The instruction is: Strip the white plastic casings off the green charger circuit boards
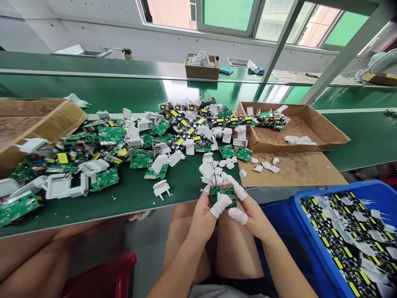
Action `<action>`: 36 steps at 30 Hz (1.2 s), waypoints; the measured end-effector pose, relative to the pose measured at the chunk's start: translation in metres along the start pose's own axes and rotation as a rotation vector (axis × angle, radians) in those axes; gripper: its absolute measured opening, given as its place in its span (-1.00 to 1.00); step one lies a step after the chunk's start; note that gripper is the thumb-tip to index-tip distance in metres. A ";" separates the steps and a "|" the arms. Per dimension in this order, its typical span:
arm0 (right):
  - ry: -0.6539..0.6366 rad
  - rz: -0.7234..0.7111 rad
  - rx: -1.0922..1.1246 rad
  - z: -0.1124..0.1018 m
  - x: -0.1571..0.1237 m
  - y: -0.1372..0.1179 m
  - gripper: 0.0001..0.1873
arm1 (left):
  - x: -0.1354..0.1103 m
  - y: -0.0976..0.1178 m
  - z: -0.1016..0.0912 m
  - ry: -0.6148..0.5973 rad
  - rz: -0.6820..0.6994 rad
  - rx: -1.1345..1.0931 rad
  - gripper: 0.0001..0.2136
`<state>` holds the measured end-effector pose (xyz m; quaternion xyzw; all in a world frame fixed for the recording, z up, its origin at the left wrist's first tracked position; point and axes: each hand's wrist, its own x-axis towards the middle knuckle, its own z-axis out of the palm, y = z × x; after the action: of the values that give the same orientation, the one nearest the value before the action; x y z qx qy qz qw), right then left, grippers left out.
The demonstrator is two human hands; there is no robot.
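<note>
Both my hands hold one small green circuit board point(223, 194) just in front of the green table's near edge. My left hand point(206, 211) grips its left side, the thumb in a white finger cot pressed on the board. My right hand point(248, 211) pinches its right side, fingers also in white cots. A white plastic plug shell point(207, 170) with red wires sits at the board's top, against my left fingers. Both hands are closed on the board.
A pile of green circuit boards and white plug shells point(130, 145) covers the green table point(130, 198). An open cardboard tray point(310, 128) holds more parts at right. A blue bin point(313, 231) of assembled boards stands lower right, a red bin point(105, 277) lower left, a cardboard box point(37, 120) at left.
</note>
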<state>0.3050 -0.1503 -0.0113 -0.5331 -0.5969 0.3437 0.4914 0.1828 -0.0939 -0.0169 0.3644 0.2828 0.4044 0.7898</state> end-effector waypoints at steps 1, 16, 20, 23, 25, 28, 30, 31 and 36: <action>-0.022 0.016 0.024 0.001 0.003 -0.002 -0.39 | -0.001 0.001 -0.001 0.000 0.002 0.007 -0.48; 0.248 -0.014 0.245 0.028 0.009 0.001 -0.67 | -0.001 -0.003 -0.007 0.038 -0.018 0.058 -0.49; 0.155 -0.033 0.316 0.026 0.013 0.002 -0.57 | -0.003 -0.003 -0.005 0.077 0.046 0.164 -0.52; 0.170 0.028 0.250 0.028 0.016 0.000 -0.53 | -0.007 0.000 -0.001 0.061 0.146 0.316 -0.54; 0.228 0.036 0.183 0.031 0.017 0.000 -0.57 | -0.008 0.001 0.001 0.059 0.182 0.379 -0.55; 0.309 0.025 0.149 0.033 0.017 0.004 -0.59 | -0.007 0.001 0.002 0.055 0.163 0.407 -0.58; 0.325 0.062 0.171 0.034 0.017 0.009 -0.56 | -0.006 0.001 0.002 0.010 0.123 0.365 -0.54; 0.293 0.083 0.214 0.034 0.016 0.011 -0.53 | -0.005 0.001 0.002 0.002 0.105 0.331 -0.53; 0.198 0.066 0.297 0.035 0.010 0.015 -0.39 | -0.001 -0.001 0.003 0.193 0.182 0.277 -0.58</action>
<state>0.2768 -0.1342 -0.0326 -0.5052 -0.4704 0.3901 0.6094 0.1850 -0.0962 -0.0162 0.4532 0.3759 0.4645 0.6615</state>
